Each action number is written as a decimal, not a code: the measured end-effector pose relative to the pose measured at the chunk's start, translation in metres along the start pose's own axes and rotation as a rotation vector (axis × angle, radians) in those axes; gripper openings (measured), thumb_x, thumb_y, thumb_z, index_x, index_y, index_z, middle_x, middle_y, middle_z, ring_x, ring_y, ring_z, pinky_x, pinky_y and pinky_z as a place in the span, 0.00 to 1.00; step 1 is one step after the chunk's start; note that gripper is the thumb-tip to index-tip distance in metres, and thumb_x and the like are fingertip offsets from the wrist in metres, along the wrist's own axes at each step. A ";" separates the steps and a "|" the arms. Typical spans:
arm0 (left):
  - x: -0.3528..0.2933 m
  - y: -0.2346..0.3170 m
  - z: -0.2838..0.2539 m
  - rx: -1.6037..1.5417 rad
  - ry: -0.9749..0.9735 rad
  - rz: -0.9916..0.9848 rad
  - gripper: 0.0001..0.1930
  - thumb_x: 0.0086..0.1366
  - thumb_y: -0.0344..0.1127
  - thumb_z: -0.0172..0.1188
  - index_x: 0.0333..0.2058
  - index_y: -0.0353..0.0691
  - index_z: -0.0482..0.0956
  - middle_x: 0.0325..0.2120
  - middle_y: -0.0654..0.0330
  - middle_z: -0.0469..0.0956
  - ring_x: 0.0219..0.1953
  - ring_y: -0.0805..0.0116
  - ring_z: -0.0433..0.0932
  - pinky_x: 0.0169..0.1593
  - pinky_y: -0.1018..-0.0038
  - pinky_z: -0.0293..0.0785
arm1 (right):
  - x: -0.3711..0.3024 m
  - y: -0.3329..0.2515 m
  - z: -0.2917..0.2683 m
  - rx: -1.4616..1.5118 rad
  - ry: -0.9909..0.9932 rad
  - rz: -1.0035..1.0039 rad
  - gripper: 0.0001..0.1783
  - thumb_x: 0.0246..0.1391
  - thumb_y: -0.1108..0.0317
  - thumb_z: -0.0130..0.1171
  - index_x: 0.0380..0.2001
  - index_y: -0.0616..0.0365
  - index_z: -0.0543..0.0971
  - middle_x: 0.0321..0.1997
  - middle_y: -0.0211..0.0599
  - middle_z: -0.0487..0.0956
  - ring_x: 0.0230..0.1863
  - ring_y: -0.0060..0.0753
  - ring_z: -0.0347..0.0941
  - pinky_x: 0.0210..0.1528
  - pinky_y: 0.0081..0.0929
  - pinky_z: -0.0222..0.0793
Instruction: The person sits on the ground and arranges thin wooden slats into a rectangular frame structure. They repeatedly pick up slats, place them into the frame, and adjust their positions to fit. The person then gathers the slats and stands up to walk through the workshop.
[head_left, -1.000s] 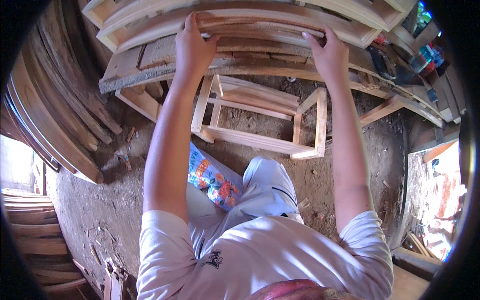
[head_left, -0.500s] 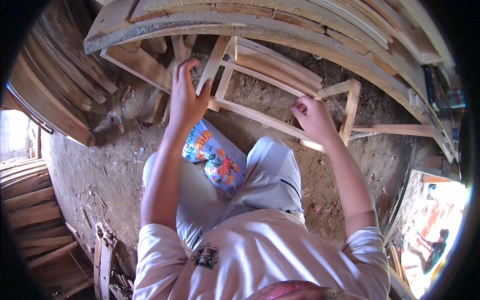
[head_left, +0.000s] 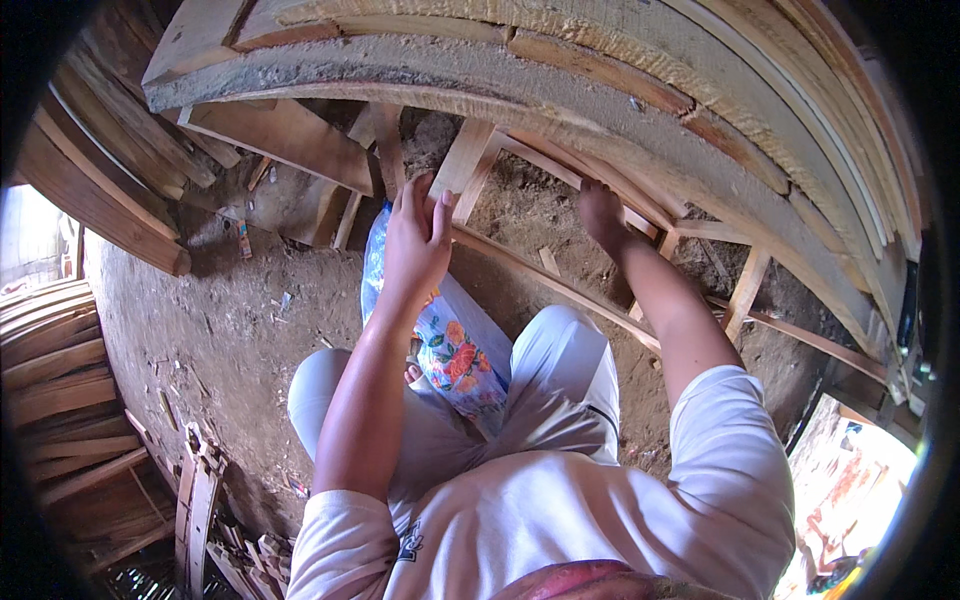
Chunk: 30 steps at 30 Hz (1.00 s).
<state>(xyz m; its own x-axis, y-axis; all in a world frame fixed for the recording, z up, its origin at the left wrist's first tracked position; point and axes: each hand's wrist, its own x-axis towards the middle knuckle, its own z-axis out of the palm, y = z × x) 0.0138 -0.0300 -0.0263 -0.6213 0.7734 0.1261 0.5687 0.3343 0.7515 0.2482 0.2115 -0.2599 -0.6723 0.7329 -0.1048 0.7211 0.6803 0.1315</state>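
Note:
A slatted wooden frame (head_left: 553,284) lies on the ground in front of my knees, with two long rails joined by short crosspieces. At its left end, my left hand (head_left: 420,232) has thumb and fingers apart beside the pale end board (head_left: 464,160). The thumb overlaps the board's lower end; firm contact is unclear. My right hand (head_left: 602,214) reaches over the far rail, its fingers curled down around it and partly hidden. Between my legs lies a flowered plastic sack (head_left: 460,360).
A thick stack of curved-looking planks (head_left: 420,70) overhangs the frame's far side. More boards (head_left: 110,150) lean at the far left, with stacked timber (head_left: 65,380) below them. Small wood scraps dot the dirt floor (head_left: 200,320). A bright opening (head_left: 850,480) is at lower right.
The view has shifted, bringing the plank stack closer. My right hand has moved from a loose curl near the frame's right part onto its far rail. My left hand stays by the end board.

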 end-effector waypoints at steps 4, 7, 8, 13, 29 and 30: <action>0.001 0.005 -0.004 -0.155 -0.143 -0.191 0.22 0.74 0.43 0.54 0.56 0.30 0.71 0.34 0.51 0.79 0.37 0.65 0.76 0.44 0.70 0.71 | -0.003 0.009 0.028 0.023 0.306 -0.056 0.15 0.56 0.68 0.55 0.46 0.59 0.77 0.41 0.44 0.81 0.41 0.49 0.81 0.42 0.47 0.80; -0.004 -0.019 0.002 -0.202 -0.064 -0.126 0.21 0.73 0.42 0.56 0.54 0.30 0.72 0.21 0.56 0.74 0.23 0.67 0.71 0.30 0.69 0.67 | -0.011 0.009 0.019 0.107 0.266 -0.159 0.14 0.52 0.67 0.57 0.43 0.57 0.79 0.40 0.45 0.81 0.37 0.51 0.81 0.39 0.49 0.79; -0.004 -0.020 0.001 -0.202 -0.059 -0.122 0.20 0.73 0.42 0.57 0.53 0.30 0.73 0.20 0.57 0.73 0.23 0.69 0.70 0.29 0.70 0.67 | -0.021 0.008 0.015 0.149 0.214 -0.192 0.14 0.51 0.67 0.58 0.41 0.57 0.80 0.40 0.46 0.81 0.36 0.53 0.81 0.39 0.50 0.79; -0.001 -0.009 0.003 -0.177 -0.046 -0.125 0.20 0.74 0.43 0.57 0.51 0.29 0.75 0.21 0.58 0.74 0.24 0.74 0.69 0.30 0.74 0.66 | -0.063 0.008 0.004 0.320 -0.279 -0.408 0.16 0.45 0.66 0.61 0.39 0.59 0.81 0.29 0.49 0.80 0.30 0.58 0.80 0.37 0.52 0.78; -0.002 -0.007 0.007 -0.220 -0.030 -0.115 0.20 0.75 0.42 0.55 0.49 0.26 0.75 0.22 0.62 0.75 0.26 0.81 0.67 0.29 0.77 0.64 | -0.040 -0.013 0.003 0.284 -0.121 -0.545 0.04 0.39 0.69 0.64 0.20 0.57 0.81 0.23 0.48 0.80 0.26 0.55 0.78 0.31 0.50 0.74; 0.000 -0.007 0.007 -0.220 -0.046 -0.124 0.19 0.75 0.42 0.55 0.49 0.26 0.75 0.20 0.62 0.74 0.24 0.81 0.66 0.28 0.77 0.64 | -0.035 -0.015 0.000 0.287 -0.131 -0.529 0.05 0.37 0.68 0.65 0.20 0.56 0.82 0.23 0.48 0.80 0.27 0.55 0.79 0.31 0.49 0.74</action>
<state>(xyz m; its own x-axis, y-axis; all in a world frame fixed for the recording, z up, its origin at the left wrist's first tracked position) 0.0132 -0.0288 -0.0358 -0.6508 0.7593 -0.0014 0.3557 0.3065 0.8829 0.2604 0.1758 -0.2584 -0.9381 0.2784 -0.2061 0.3242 0.9151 -0.2396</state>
